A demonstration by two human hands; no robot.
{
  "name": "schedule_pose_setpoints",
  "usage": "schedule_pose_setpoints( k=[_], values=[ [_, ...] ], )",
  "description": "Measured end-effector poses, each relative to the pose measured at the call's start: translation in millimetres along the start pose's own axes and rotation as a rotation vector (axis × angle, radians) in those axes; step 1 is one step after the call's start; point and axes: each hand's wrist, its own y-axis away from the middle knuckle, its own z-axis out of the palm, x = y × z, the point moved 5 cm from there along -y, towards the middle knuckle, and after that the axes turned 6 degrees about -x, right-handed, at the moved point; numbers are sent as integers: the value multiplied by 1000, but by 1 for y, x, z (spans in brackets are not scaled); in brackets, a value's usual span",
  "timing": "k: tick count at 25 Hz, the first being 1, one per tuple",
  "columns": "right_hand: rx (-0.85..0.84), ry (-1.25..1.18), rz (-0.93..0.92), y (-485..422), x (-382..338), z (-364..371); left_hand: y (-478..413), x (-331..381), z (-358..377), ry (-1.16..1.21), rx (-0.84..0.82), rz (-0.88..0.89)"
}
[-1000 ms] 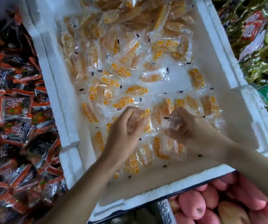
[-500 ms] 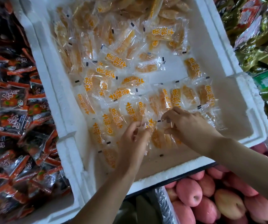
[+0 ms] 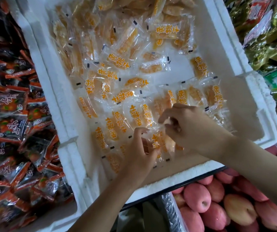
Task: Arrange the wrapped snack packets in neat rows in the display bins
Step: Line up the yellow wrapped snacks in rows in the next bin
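A white foam bin [image 3: 70, 124] holds many clear packets of dried yellow peach with orange lettering. A loose heap [image 3: 117, 24] fills its far end; near me the packets lie in rough rows [image 3: 117, 126]. My left hand [image 3: 141, 153] rests on the near row, fingers pinching the edge of a packet [image 3: 159, 143]. My right hand [image 3: 191, 129] is just right of it, its fingertips pinching the clear wrapper of the same or a neighbouring packet; I cannot tell which.
A second foam bin at left is full of dark packets with red edges [image 3: 10, 124]. Green and red packets [image 3: 268, 34] fill the bin at right. Pink apples [image 3: 218, 203] lie below the near edge.
Both hands have drawn nearer to me, from the middle row to the nearest row of packets, and come closer together. The view has shifted slightly.
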Motion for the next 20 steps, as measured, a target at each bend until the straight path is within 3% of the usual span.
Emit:
schedule_pose_setpoints(
  k=[2,4,10,12,14,16,18,20],
  values=[
    [-257,13,94,-4,10,17,-1,0,0,-4,-2,30],
    [-357,43,125,-7,21,24,-1,-1,-1,-15,-9,50],
    [-127,52,-96,-12,18,7,-6,-7,-11,-61,70,92],
    [-223,61,-133,-13,15,8,-6,-8,-14,-29,63,78],
    [-321,217,-223,-11,16,14,-6,-9,-18,-32,54,82],
    [-294,374,-302,-10,23,22,-6,-11,-21,-48,57,100],
    [-244,306,-272,-9,25,23,-7,-11,-21,-44,51,110],
    [-223,59,-198,-11,21,16,-7,-9,-22,-64,42,116]
  ],
)
